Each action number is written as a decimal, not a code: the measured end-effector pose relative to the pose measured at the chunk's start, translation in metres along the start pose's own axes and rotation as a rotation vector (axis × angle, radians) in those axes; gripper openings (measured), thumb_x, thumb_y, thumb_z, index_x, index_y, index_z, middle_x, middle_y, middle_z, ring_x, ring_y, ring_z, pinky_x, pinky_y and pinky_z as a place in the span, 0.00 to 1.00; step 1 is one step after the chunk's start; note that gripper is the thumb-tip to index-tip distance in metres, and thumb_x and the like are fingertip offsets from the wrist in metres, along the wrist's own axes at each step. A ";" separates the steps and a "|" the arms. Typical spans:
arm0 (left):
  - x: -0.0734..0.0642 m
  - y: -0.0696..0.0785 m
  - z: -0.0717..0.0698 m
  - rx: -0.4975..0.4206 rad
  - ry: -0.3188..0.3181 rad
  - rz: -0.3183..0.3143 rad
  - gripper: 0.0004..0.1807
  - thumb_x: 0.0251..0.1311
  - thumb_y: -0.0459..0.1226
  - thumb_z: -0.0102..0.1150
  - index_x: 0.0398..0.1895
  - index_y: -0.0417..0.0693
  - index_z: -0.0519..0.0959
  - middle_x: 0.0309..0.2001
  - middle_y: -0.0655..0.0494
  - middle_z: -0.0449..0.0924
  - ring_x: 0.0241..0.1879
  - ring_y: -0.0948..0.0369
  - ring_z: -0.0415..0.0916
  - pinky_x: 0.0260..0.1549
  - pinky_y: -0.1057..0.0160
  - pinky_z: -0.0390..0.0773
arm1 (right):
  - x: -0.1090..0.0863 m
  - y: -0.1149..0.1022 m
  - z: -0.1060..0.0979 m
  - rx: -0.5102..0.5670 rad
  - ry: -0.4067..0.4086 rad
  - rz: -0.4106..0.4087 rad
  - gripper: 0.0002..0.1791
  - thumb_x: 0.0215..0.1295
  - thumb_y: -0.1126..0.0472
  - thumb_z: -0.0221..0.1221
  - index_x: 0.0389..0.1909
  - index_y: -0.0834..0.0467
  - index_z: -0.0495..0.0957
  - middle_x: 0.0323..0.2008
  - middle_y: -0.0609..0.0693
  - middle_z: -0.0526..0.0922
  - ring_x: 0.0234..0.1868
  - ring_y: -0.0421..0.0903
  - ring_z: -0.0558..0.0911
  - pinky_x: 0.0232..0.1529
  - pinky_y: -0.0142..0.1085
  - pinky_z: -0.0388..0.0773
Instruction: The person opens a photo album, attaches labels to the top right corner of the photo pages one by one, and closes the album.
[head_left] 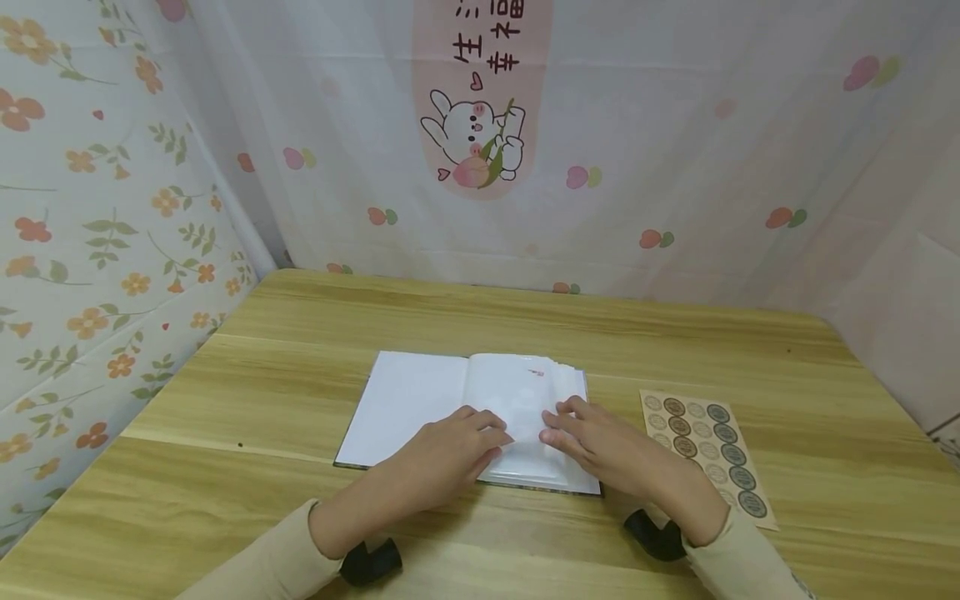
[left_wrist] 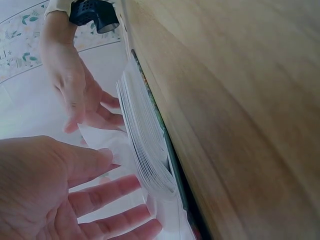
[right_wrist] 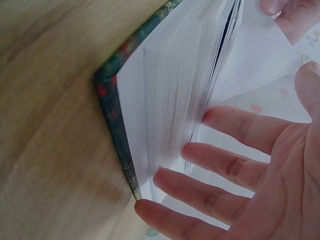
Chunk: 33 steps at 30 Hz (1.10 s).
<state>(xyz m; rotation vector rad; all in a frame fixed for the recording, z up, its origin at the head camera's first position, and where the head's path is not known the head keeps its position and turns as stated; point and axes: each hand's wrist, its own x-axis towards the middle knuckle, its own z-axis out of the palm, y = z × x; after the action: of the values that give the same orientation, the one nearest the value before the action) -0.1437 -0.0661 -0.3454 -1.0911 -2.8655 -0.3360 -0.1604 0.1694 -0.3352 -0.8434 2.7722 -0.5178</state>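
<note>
An album-like book [head_left: 405, 398] lies spread on the table, with white inside cover at left and a thick stack of glossy pages at right. My left hand [head_left: 442, 450] is over the middle of the book; its thumb and forefinger pinch the corner of a thin white sheet [right_wrist: 257, 60], seen in the right wrist view. Whether that sheet is a page or loose cannot be told. At the page stack's right side is my right hand [head_left: 607, 443], its fingers extended and touching the page edges [right_wrist: 200, 85]. A dark patterned cover [right_wrist: 107, 92] shows beneath the pages.
Right of the book, a tan sheet of round stickers [head_left: 708, 450] lies on the wooden table [head_left: 262, 500], partly behind the right forearm. Black devices [head_left: 371, 562] are worn at both wrists. Printed curtains [head_left: 637, 125] hang behind and at the left.
</note>
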 end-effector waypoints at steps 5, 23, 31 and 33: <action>0.000 0.000 0.000 0.000 -0.014 -0.005 0.12 0.65 0.39 0.51 0.49 0.53 0.80 0.52 0.61 0.77 0.52 0.60 0.73 0.40 0.61 0.79 | 0.000 0.000 0.001 0.004 -0.018 0.027 0.34 0.70 0.40 0.39 0.63 0.62 0.66 0.62 0.63 0.66 0.62 0.62 0.67 0.60 0.57 0.63; 0.001 -0.004 -0.001 -0.023 0.008 0.009 0.11 0.65 0.38 0.51 0.46 0.50 0.80 0.50 0.59 0.79 0.48 0.60 0.74 0.43 0.62 0.78 | 0.000 0.004 0.006 -0.148 0.059 -0.060 0.34 0.59 0.42 0.57 0.60 0.60 0.70 0.52 0.57 0.72 0.50 0.52 0.75 0.51 0.48 0.73; 0.000 -0.005 -0.005 -0.021 0.014 0.004 0.09 0.64 0.38 0.52 0.44 0.50 0.78 0.47 0.60 0.79 0.45 0.60 0.74 0.40 0.62 0.78 | -0.001 0.004 0.006 -0.161 0.084 -0.079 0.35 0.59 0.40 0.56 0.62 0.58 0.67 0.48 0.53 0.73 0.46 0.48 0.76 0.49 0.46 0.74; 0.000 -0.005 -0.005 -0.018 0.016 0.000 0.07 0.64 0.38 0.52 0.42 0.50 0.78 0.45 0.60 0.79 0.44 0.60 0.74 0.39 0.63 0.78 | -0.001 0.004 0.006 -0.163 0.089 -0.087 0.36 0.59 0.40 0.55 0.62 0.58 0.66 0.48 0.53 0.73 0.45 0.48 0.76 0.49 0.46 0.74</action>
<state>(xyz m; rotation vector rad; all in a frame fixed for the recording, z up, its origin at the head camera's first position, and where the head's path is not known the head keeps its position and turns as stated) -0.1475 -0.0710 -0.3410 -1.0859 -2.8544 -0.3698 -0.1597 0.1717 -0.3417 -1.0038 2.9004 -0.3549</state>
